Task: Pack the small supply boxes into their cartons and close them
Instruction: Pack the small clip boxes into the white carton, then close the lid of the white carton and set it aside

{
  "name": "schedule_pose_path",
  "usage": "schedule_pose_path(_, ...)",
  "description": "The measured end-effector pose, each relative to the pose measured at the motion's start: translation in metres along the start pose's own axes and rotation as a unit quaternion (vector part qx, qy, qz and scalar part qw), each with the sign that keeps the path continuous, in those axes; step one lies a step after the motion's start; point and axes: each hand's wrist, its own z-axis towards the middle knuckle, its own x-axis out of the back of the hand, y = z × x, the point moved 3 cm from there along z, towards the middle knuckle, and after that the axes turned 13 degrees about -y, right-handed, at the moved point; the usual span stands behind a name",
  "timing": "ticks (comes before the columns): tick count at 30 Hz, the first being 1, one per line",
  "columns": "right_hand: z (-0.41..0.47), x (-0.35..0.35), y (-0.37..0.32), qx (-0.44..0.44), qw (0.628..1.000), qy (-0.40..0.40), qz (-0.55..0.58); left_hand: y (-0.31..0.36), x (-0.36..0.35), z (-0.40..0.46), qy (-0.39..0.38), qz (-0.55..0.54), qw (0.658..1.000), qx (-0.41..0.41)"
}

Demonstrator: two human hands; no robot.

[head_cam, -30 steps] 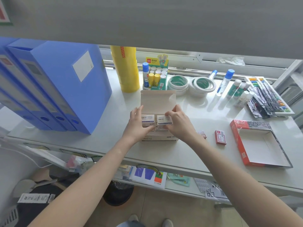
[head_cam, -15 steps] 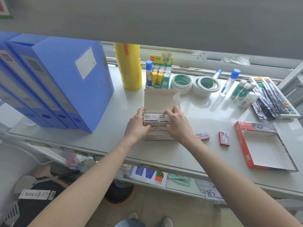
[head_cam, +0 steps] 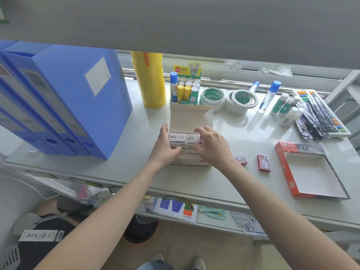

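Observation:
A pale cardboard carton (head_cam: 190,163) stands at the middle of the table with its lid flap (head_cam: 191,117) upright at the back. Inside it, side by side, sit two small white supply boxes, one on the left (head_cam: 176,137) and one on the right (head_cam: 191,138). My left hand (head_cam: 164,151) grips the carton's left wall, thumb lying on the left box. Over the right box my right hand (head_cam: 211,147) hovers with its fingers apart. Two small red boxes, a nearer one (head_cam: 264,162) and a partly hidden one (head_cam: 241,158), lie right of my right hand. An open red carton (head_cam: 285,172) lies further right.
Blue file boxes (head_cam: 78,98) stand at the left and a yellow tape stack (head_cam: 150,80) at the back. A glue-stick display (head_cam: 186,88), tape rolls (head_cam: 241,100), glue bottles (head_cam: 269,96) and a pin tray (head_cam: 321,112) line the back. A shelf overhangs above.
Both hands lowered the two white boxes down into the carton. My right hand has since loosened its fingers from the right box. The view shifted slightly left.

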Motion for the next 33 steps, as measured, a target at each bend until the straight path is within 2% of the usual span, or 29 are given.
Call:
schedule_pose_path(4, -0.003, 0.011, 0.009, -0.025, 0.994, 0.082, 0.071, 0.004, 0.005, 0.0, -0.008, -0.096, 0.995, -0.004)
schedule_pose_path(6, -0.003, 0.015, 0.017, -0.057, 0.986, 0.096, 0.125, 0.005, 0.008, 0.001, 0.009, -0.141, 0.99, -0.004)
schedule_pose_path(10, -0.005, 0.019, 0.02, -0.098, 0.956, 0.048, 0.27, 0.007, 0.015, 0.001, 0.032, -0.224, 0.974, 0.011)
schedule_pose_path(13, -0.008, 0.018, 0.021, -0.109, 0.93, 0.046, 0.347, 0.008, 0.02, 0.001, 0.042, -0.231, 0.972, 0.013)
schedule_pose_path(21, -0.028, 0.009, 0.019, -0.093, 0.93, 0.073, 0.347, -0.001, 0.019, -0.016, 0.077, -0.231, 0.97, -0.006)
schedule_pose_path(27, -0.04, -0.001, 0.025, -0.108, 0.942, 0.084, 0.307, -0.002, 0.014, -0.032, 0.07, -0.234, 0.97, -0.005)
schedule_pose_path(33, -0.051, -0.002, 0.022, -0.09, 0.943, 0.095, 0.306, -0.011, 0.006, -0.039, 0.009, -0.152, 0.988, -0.028)
